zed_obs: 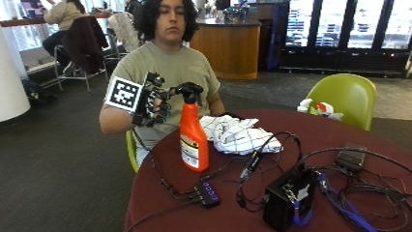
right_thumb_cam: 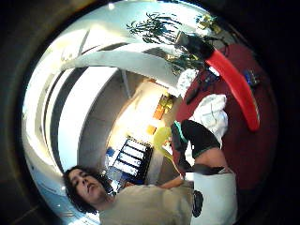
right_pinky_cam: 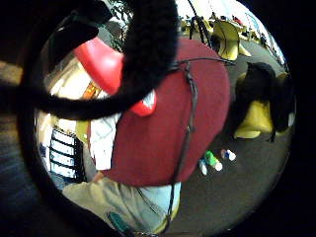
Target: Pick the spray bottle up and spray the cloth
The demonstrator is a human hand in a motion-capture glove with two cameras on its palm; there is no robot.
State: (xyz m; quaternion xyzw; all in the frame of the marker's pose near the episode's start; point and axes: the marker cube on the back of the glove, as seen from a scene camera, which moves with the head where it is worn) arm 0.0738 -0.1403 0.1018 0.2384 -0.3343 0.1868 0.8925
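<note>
The tall orange plastic spray bottle (zed_obs: 193, 137) stands upright on the round maroon worktop (zed_obs: 360, 140) at centre left; the gloved right hand (zed_obs: 157, 99), above it, curls its fingers about the black trigger head, which could slip free or tip; the crumpled white checked cloth (zed_obs: 237, 134) lies just behind, so a misaimed nozzle would likely wet the cables instead.

The bottle (zed_obs: 193, 137) bore a label (zed_obs: 188, 151) with print too small to read; no word, brand or number could be made out anywhere else in the views.
</note>
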